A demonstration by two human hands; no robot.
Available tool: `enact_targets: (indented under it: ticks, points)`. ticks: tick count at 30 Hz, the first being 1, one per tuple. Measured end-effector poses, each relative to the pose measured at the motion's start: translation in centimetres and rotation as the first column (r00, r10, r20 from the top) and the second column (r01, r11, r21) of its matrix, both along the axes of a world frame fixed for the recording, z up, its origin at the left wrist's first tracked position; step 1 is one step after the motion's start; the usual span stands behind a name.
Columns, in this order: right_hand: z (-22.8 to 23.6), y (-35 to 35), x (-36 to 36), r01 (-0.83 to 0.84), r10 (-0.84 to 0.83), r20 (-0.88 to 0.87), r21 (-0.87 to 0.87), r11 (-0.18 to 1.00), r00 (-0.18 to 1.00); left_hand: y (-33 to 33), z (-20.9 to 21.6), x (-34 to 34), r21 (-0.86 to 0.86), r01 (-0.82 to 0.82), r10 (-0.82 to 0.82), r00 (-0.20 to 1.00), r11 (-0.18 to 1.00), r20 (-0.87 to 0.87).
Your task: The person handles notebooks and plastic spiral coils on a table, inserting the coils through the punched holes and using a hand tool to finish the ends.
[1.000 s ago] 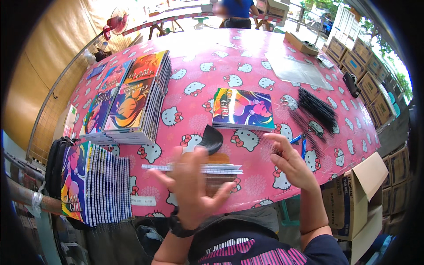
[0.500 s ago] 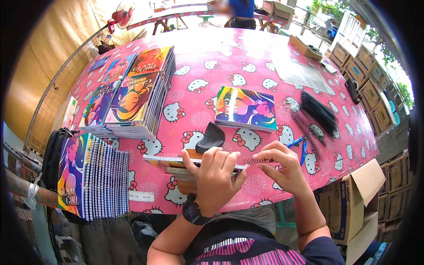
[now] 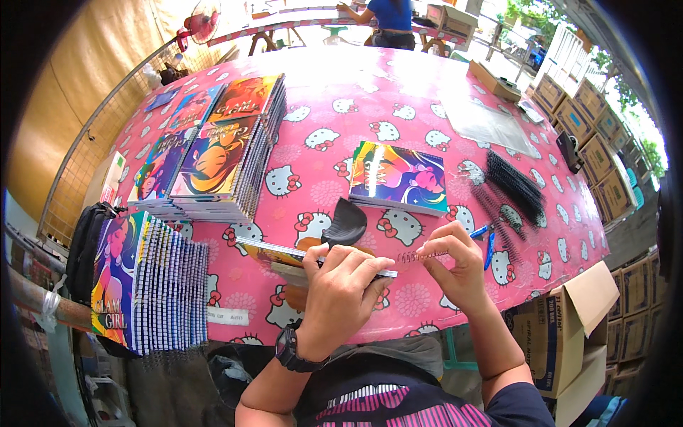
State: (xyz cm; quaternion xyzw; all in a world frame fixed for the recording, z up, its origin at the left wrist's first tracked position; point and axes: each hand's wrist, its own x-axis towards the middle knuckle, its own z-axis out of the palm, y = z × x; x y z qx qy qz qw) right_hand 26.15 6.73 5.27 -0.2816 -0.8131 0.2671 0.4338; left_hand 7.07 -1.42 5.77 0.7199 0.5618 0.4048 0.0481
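Observation:
My left hand (image 3: pixel 345 285), with a black watch on its wrist, is closed over a thin notebook (image 3: pixel 274 250) that stands on its long edge near the table's front. In my right hand (image 3: pixel 457 267), thumb and fingers pinch a thin spiral binding coil (image 3: pixel 421 255), whose left end lies close to the notebook's right end. Whether the coil has entered the holes is too small to tell. Behind the notebook sits a black curved piece (image 3: pixel 345 222), with a brown wooden-looking part (image 3: pixel 293 295) partly hidden under the notebook. Blue-handled pliers (image 3: pixel 489 248) lie right of my right hand.
Stacks of bound notebooks (image 3: pixel 213 160) fill the left of the pink table (image 3: pixel 320 171), with a leaning row (image 3: pixel 153 285) at its front left corner. A smaller notebook pile (image 3: pixel 398 176) lies mid-table. Black coils (image 3: pixel 514 185) are bundled at right. An open carton (image 3: pixel 562 331) stands below.
Both hands stay at the notebook and coil. My left hand has tilted and turned slightly, and my right hand has shifted a little right and up along the coil.

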Motion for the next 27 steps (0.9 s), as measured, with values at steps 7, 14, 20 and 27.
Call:
enact_targets:
  ticks: [7, 14, 20, 27]
  points:
    - [1.0, -0.1, 0.4, -0.176, 0.175, 0.092, 0.000, 0.984, 0.980, 0.1, 0.0, 0.0, 0.010, 0.016, -0.016, 1.000, 1.000, -0.011]
    - [1.7, -0.5, 0.3, -0.164, 0.295, 0.131, -0.594, 0.788, 0.946, 0.0, -0.6, -0.2, 0.041, 0.035, -0.033, 0.999, 0.999, -0.039]
    - [-3.6, 7.5, -3.7, -0.250, 0.326, 0.485, -0.217, 0.944, 0.811, 0.4, -0.2, 0.5, 0.094, -0.003, 0.013, 0.994, 0.996, -0.110]
    - [-8.1, 9.0, -8.4, -0.230, 0.194, 0.534, -0.001, 0.973, 0.823, 0.6, -0.6, -0.2, 0.069, 0.032, -0.024, 0.993, 0.997, -0.118]
